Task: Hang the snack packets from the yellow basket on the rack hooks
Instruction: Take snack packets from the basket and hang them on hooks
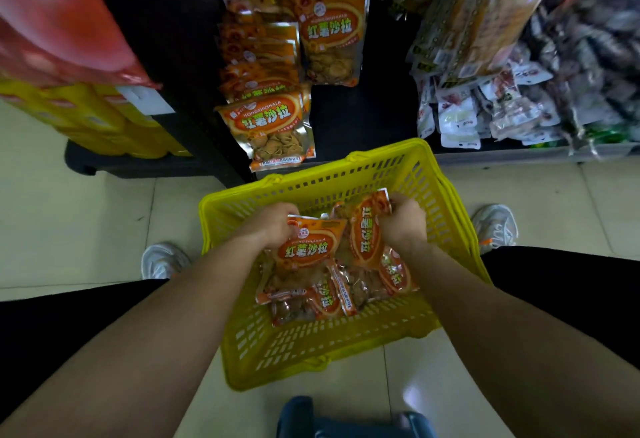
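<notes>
A yellow basket (398,174) stands on the floor between my feet, holding several orange snack packets (332,295). My left hand (270,226) grips the top edge of one orange packet (308,247) that faces me. My right hand (403,223) grips the top of a second packet (367,233), turned sideways. Both hands are inside the basket. On the dark rack behind it, matching orange packets hang in two rows: a lower left row (270,126) and an upper right row (332,32). The hooks themselves are hidden by the packets.
White and silver snack packs (485,112) pile on a shelf at the right. Yellow packages (104,122) and a red bag (59,22) sit at the left. My white shoes (162,261) flank the basket on a pale tiled floor. A blue object (346,420) lies below.
</notes>
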A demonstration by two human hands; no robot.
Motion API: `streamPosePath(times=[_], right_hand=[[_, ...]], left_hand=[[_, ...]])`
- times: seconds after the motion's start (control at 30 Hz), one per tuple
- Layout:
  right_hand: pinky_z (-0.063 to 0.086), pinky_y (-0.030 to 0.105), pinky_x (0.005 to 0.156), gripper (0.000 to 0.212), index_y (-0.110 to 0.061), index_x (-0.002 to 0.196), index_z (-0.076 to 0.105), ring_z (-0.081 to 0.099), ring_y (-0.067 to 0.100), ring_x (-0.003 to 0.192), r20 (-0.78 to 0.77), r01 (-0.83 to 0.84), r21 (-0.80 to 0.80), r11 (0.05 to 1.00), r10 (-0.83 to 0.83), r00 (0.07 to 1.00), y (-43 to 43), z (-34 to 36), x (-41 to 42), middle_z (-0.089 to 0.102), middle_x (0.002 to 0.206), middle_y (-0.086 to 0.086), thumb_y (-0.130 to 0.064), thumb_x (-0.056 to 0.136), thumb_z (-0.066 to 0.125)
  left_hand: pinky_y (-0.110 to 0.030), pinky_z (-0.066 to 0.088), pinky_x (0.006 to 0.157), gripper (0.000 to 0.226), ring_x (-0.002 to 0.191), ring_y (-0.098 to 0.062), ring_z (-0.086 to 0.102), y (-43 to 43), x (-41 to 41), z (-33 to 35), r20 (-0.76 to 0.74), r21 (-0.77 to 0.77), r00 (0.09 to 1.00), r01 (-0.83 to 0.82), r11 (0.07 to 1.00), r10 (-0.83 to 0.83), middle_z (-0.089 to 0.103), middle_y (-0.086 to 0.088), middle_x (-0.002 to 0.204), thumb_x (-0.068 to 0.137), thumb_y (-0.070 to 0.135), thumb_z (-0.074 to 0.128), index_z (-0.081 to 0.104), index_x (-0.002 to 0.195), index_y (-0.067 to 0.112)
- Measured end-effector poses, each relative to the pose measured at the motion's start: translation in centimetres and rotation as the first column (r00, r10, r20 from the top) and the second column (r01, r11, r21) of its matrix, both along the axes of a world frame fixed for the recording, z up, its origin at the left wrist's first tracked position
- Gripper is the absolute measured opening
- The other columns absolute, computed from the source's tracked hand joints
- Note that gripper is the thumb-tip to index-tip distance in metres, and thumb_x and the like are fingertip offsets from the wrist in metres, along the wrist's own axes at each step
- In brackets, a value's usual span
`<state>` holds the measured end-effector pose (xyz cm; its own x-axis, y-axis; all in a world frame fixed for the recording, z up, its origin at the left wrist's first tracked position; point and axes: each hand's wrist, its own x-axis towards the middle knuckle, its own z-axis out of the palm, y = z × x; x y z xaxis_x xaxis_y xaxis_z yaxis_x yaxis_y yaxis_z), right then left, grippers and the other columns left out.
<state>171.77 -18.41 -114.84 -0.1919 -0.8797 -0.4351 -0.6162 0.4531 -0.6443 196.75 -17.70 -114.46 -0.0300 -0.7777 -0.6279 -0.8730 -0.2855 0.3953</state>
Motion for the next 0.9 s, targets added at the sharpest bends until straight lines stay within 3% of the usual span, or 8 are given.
streamPosePath(times=[0.1, 0.2, 0.27, 0.37, 0.53, 0.7, 0.83, 0.9], right_hand=[[0.051, 0.03, 0.071, 0.015, -0.021, 0.103, 0.072, 0.068, 0.029, 0.088, -0.078, -0.142, -0.105, 0.984, 0.134, 0.988, -0.7, 4.3, -0.2, 0.073, 0.093, 0.01, -0.026, 0.093, 0.061], [0.047, 0.031, 0.069, 0.016, -0.026, 0.095, 0.073, 0.066, 0.03, 0.087, -0.176, -0.342, -0.175, 0.923, 0.312, 0.934, -1.3, 9.5, -1.1, 0.073, 0.09, 0.008, -0.037, 0.092, 0.062], [0.049, 0.032, 0.069, 0.013, -0.027, 0.088, 0.071, 0.065, 0.025, 0.083, -0.245, -0.495, -0.204, 0.845, 0.446, 0.861, -1.7, 13.7, -1.7, 0.069, 0.082, 0.001, -0.039, 0.09, 0.066], [0.046, 0.029, 0.07, 0.003, -0.032, 0.086, 0.068, 0.065, 0.02, 0.089, -0.405, -0.695, -0.145, 0.704, 0.599, 0.691, -2.5, 19.9, -2.0, 0.064, 0.082, -0.008, -0.031, 0.086, 0.071], [0.05, 0.033, 0.073, 0.012, -0.037, 0.085, 0.061, 0.064, 0.019, 0.09, -0.549, -0.817, -0.109, 0.566, 0.651, 0.524, -2.2, 26.8, -2.0, 0.065, 0.088, -0.009, -0.037, 0.084, 0.073], [0.05, 0.031, 0.067, 0.015, -0.035, 0.088, 0.066, 0.065, 0.016, 0.09, -0.569, -0.776, -0.271, 0.57, 0.555, 0.606, -0.9, 26.0, -1.4, 0.07, 0.089, -0.013, -0.047, 0.083, 0.072], [0.043, 0.031, 0.062, 0.018, -0.033, 0.085, 0.062, 0.063, 0.017, 0.088, -0.539, -0.755, -0.36, 0.548, 0.539, 0.648, -1.7, 24.3, 0.3, 0.06, 0.083, -0.015, -0.048, 0.081, 0.073], [0.041, 0.031, 0.064, 0.017, -0.034, 0.085, 0.06, 0.06, 0.018, 0.087, -0.537, -0.743, -0.429, 0.514, 0.516, 0.667, -2.5, 24.1, 1.1, 0.055, 0.096, -0.013, -0.043, 0.082, 0.074]], left_hand=[[-0.03, 0.047, 0.073, 0.007, 0.093, -0.021, 0.064, -0.3, 0.4, 4.2, 0.027, -0.072, 0.997, 0.071, 0.995, -0.07, 0.068, -0.002, 0.112, 0.092, 0.032, 0.07, 0.064, 0.095, 0.03], [-0.031, 0.047, 0.08, 0.02, 0.105, -0.025, 0.063, -0.4, 0.6, 9.1, 0.069, -0.171, 0.993, 0.105, 0.98, -0.094, 0.067, -0.005, 0.118, 0.093, 0.032, 0.068, 0.067, 0.112, 0.027], [-0.033, 0.049, 0.088, 0.027, 0.111, -0.026, 0.062, -0.4, 0.9, 12.6, 0.082, -0.257, 0.993, 0.101, 0.961, -0.083, 0.067, -0.006, 0.123, 0.094, 0.032, 0.067, 0.067, 0.12, 0.026], [-0.036, 0.051, 0.092, 0.018, 0.111, -0.025, 0.062, -0.2, 1.2, 18.0, 0.045, -0.363, 0.996, 0.083, 0.928, -0.072, 0.067, -0.006, 0.122, 0.095, 0.031, 0.065, 0.067, 0.112, 0.029], [-0.037, 0.054, 0.091, 0.011, 0.106, -0.02, 0.067, 0.7, 1.0, 24.0, -0.074, -0.463, 0.991, 0.066, 0.884, -0.113, 0.071, -0.001, 0.115, 0.096, 0.027, 0.065, 0.068, 0.107, 0.028], [-0.038, 0.056, 0.088, 0.008, 0.098, -0.011, 0.068, 1.8, 0.4, 25.2, -0.171, -0.502, 0.974, 0.042, 0.864, -0.147, 0.073, 0.006, 0.106, 0.097, 0.028, 0.063, 0.067, 0.1, 0.034], [-0.037, 0.055, 0.085, 0.011, 0.094, -0.007, 0.067, 1.6, 0.2, 24.9, -0.163, -0.547, 0.966, 0.079, 0.834, -0.199, 0.072, 0.012, 0.099, 0.099, 0.03, 0.06, 0.07, 0.103, 0.034], [-0.038, 0.054, 0.085, 0.013, 0.095, -0.008, 0.066, 0.8, 0.0, 24.9, -0.135, -0.568, 0.967, 0.105, 0.816, -0.218, 0.072, 0.013, 0.099, 0.099, 0.031, 0.059, 0.07, 0.104, 0.034]])
